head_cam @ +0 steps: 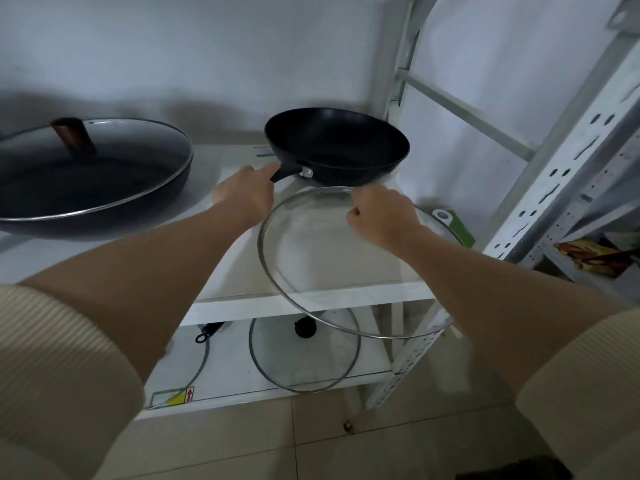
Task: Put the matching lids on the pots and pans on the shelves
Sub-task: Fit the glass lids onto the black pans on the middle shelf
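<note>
A black wok (337, 145) sits uncovered on the white upper shelf (311, 299), towards the back right. My left hand (247, 192) grips its black handle. My right hand (382, 216) is closed around the knob of a large glass lid (311, 258) with a metal rim, held tilted in the air just in front of and below the wok. The knob itself is hidden inside my fist. To the left, a big dark pan (86, 188) carries a glass lid with a brown knob (72, 135).
On the lower shelf lies a smaller glass lid (304, 355) with a black knob, and part of another lid's rim (194, 372) shows to its left. A white perforated metal upright (554, 174) rises on the right. A green box (453, 225) stands behind my right hand.
</note>
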Motion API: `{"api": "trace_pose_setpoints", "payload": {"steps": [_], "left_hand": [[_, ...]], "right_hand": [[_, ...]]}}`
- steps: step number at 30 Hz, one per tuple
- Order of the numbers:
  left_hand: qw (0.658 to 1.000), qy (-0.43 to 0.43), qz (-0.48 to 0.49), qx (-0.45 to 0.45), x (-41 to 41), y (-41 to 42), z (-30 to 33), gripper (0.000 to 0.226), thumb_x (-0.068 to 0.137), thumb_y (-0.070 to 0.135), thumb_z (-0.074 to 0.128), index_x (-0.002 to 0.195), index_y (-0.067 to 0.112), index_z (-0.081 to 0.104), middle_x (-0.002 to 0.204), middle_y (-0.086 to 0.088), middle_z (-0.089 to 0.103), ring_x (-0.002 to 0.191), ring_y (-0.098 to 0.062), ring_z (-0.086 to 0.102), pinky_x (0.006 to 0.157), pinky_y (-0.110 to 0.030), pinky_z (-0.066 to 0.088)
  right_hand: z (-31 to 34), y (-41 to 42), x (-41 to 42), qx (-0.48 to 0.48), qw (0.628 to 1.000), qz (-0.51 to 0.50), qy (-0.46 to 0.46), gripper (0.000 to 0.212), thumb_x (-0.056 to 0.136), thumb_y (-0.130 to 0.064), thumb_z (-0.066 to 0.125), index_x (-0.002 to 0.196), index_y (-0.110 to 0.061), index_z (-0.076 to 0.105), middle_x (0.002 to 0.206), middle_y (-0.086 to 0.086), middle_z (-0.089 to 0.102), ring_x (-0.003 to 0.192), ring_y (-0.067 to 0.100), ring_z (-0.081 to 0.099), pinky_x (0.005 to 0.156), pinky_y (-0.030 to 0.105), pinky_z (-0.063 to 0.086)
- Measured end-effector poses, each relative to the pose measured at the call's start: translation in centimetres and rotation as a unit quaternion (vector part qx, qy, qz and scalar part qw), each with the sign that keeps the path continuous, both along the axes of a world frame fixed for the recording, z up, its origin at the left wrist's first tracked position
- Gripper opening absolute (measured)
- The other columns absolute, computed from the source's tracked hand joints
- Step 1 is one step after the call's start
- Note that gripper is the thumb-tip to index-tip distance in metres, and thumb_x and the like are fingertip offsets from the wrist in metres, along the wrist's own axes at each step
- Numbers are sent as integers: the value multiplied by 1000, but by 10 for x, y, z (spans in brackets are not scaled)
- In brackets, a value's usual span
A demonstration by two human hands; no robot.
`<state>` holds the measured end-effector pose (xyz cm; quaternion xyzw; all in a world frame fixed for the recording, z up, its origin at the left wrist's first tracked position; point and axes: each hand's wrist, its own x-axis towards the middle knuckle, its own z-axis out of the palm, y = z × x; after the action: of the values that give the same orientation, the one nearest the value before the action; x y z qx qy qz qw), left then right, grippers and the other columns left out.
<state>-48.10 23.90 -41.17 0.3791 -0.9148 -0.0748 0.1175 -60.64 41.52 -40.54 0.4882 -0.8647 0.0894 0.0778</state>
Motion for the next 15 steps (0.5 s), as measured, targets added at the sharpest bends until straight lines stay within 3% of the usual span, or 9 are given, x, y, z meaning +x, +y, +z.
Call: {"api": "trace_pose_setpoints", "payload": {"steps": [4, 8, 12, 15], "left_hand": [[1000, 0, -13, 20, 34, 4, 4, 40, 99, 22, 32, 137, 30, 43, 95, -10, 46, 80, -32, 51, 77, -48, 52], [999, -18, -2, 36, 66, 10, 9, 30, 100, 25, 33, 127, 23, 45, 93, -8, 44, 82, -31, 50, 82, -51, 52], [998, -6, -13, 57, 86, 22, 11, 33, 101, 21, 35, 131, 17, 45, 100, -16, 50, 82, -32, 50, 77, -43, 49], [998, 6, -3, 69, 92, 31, 12, 32, 99, 22, 35, 129, 20, 46, 96, -12, 51, 84, -31, 53, 77, -44, 50]], "right_hand": [[27, 21, 19, -17, 1000, -4, 25, 9, 85, -17, 48, 78, -15, 42, 80, 5, 44, 73, 26, 45, 68, 32, 35], [46, 43, 40, -15, 998, 11, 55, 11, 81, -17, 49, 72, -15, 43, 63, -2, 36, 70, 27, 49, 66, 31, 38], [59, 60, 56, -30, 995, 17, 92, 13, 81, -16, 50, 69, -12, 47, 60, 0, 40, 65, 28, 50, 62, 29, 39], [66, 61, 64, -42, 994, 19, 104, 15, 81, -14, 49, 66, -10, 46, 60, 2, 42, 60, 27, 48, 58, 28, 38]]}}
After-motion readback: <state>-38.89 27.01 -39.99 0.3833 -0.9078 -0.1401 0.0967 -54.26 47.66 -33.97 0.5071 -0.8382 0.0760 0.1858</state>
